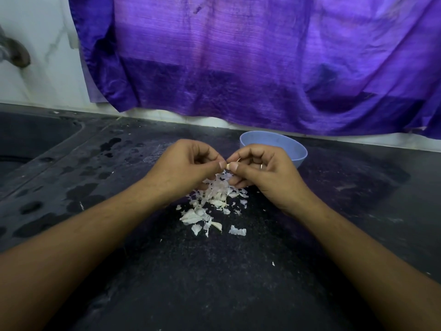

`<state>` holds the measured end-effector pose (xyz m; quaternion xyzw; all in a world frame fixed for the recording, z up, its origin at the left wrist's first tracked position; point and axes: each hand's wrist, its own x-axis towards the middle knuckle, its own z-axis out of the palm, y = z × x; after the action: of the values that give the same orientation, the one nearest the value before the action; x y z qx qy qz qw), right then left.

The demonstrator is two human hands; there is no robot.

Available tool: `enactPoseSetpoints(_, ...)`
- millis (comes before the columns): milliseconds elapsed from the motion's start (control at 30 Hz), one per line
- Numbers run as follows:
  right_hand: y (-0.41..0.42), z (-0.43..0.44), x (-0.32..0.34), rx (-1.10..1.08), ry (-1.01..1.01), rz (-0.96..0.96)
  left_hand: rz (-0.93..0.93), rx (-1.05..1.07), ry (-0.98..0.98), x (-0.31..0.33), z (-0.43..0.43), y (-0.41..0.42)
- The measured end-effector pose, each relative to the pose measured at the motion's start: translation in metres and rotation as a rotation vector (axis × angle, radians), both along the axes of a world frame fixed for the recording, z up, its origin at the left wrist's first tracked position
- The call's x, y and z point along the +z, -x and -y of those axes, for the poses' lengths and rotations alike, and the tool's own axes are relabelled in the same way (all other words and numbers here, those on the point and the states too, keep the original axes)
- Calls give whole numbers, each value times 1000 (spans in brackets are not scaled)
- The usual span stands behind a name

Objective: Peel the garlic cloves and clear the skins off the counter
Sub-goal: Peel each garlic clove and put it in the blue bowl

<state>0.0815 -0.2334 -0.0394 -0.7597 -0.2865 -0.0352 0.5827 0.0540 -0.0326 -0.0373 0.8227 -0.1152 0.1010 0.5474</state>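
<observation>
My left hand [183, 167] and my right hand [261, 172] meet above the dark counter [214, 278], thumbs and forefingers pinched together on one small garlic clove [228, 166]. Only a pale sliver of the clove shows between the thumbnails. Directly below the hands lies a loose pile of white garlic skins [211, 206], spreading toward me. A pale blue bowl [290, 145] stands just behind my right hand; its inside is mostly hidden by the fingers.
A sink basin [31, 137] is sunk into the counter at the far left, with a tap [16, 52] on the white wall above it. A purple cloth [250, 63] hangs over the back wall. Wet spots [81, 189] mark the counter left of my arm.
</observation>
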Motion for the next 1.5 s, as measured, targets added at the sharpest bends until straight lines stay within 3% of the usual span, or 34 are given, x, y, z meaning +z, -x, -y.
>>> enactPoseSetpoints(200,-1,1,-2,-49,111,36,303,84,-469,2,0,5)
enactPoseSetpoints(400,-1,1,-1,-27,103,-29,406,80,-624,2,1,6)
enactPoseSetpoints(567,0,-1,-1,13,47,-80,347,84,-563,3,2,6)
enactPoseSetpoints(833,5,-6,0,28,-190,-248,187,127,-208,0,7,6)
enactPoseSetpoints(1133,8,-3,7,64,-168,-346,318,194,-297,5,3,8)
enactPoseSetpoints(1500,6,0,8,52,-183,-326,273,204,-317,5,-2,5)
